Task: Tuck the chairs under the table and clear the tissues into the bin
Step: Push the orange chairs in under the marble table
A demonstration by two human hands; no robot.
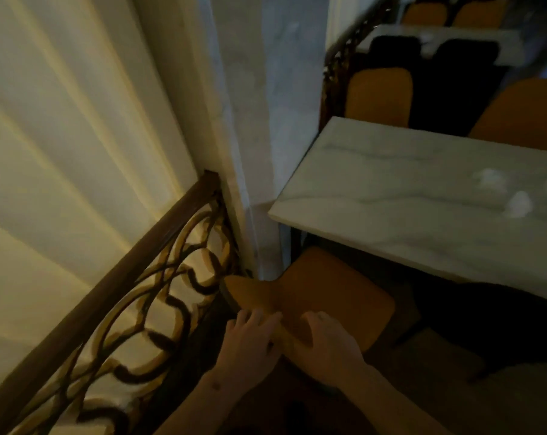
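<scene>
An orange chair (328, 287) stands at the near left corner of the white marble table (375, 196), its seat partly under the tabletop. My left hand (250, 343) and my right hand (325, 343) both rest on the top of its backrest, fingers curled over the edge. Crumpled white tissues (517, 204) lie on the table at the right, blurred. No bin is in view.
A dark ornate metal railing (134, 284) with a cream curtain behind runs along the left. A white pillar (256, 152) stands beside the table corner. More orange chairs (379, 95) and another marble table (438, 39) lie beyond.
</scene>
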